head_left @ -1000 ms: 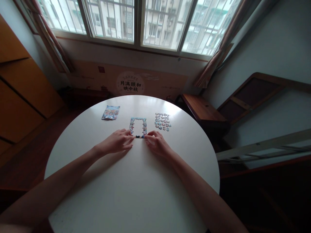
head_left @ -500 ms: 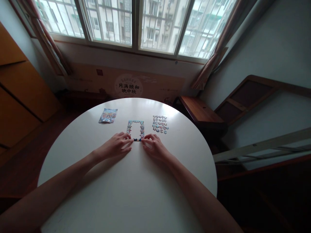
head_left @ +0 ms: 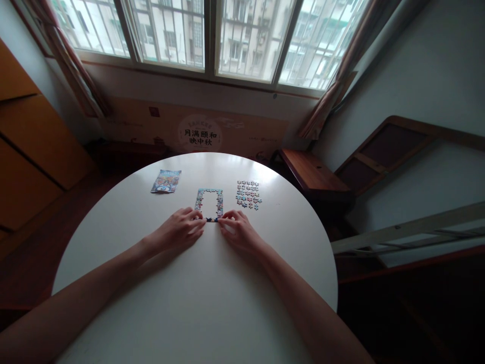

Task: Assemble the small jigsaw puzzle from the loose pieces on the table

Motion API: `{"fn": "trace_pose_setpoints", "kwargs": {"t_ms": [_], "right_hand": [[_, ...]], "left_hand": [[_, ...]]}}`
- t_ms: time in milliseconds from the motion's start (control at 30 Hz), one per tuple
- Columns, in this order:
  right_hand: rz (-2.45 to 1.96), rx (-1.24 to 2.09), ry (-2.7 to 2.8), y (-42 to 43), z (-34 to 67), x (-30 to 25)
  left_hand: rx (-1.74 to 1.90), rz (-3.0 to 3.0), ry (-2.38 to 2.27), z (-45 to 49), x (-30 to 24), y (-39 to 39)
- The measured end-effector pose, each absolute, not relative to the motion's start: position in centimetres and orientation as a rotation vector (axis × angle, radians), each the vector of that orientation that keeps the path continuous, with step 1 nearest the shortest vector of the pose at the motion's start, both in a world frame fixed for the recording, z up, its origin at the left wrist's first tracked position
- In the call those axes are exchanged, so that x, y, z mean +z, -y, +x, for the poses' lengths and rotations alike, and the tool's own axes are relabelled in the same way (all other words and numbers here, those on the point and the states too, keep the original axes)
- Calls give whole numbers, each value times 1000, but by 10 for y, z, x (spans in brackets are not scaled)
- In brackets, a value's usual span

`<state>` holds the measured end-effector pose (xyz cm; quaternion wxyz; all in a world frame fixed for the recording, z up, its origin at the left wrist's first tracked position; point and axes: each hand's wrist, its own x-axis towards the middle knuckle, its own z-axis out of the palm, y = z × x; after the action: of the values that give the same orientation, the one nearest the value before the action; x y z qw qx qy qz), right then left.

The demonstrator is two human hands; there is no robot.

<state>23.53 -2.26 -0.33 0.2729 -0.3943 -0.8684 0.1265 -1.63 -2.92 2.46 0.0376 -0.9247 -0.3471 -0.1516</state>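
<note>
A small rectangular jigsaw puzzle border (head_left: 220,200), with an unfilled middle, lies on the white round table (head_left: 204,293). My left hand (head_left: 182,227) is at its lower left corner, thumb and fingertips closed on the near edge. At the lower right corner, the fingertips of my right hand (head_left: 241,230) pinch the same near edge. A dark strip of pieces shows between the two hands, while the corners themselves are partly covered by fingers. Loose jigsaw pieces (head_left: 248,193) lie in rough rows to the right of the border.
A colourful picture packet (head_left: 166,181) lies at the table's back left. Behind the table are a printed banner (head_left: 235,134) and barred windows. A wooden bench (head_left: 314,172) stands beyond the right rim, and orange cabinets (head_left: 30,136) are on the left.
The puzzle border sits slightly farther left and nearer in the picture, as do my hands; the packet and loose pieces shift left too. Both hands keep their hold at the near corners.
</note>
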Motion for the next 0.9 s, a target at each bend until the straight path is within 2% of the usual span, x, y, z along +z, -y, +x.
{"fn": "trace_pose_setpoints", "kwargs": {"t_ms": [900], "right_hand": [[-1098, 342, 2345, 25, 232, 0]], "left_hand": [[-576, -2746, 1165, -13, 13, 30]]}}
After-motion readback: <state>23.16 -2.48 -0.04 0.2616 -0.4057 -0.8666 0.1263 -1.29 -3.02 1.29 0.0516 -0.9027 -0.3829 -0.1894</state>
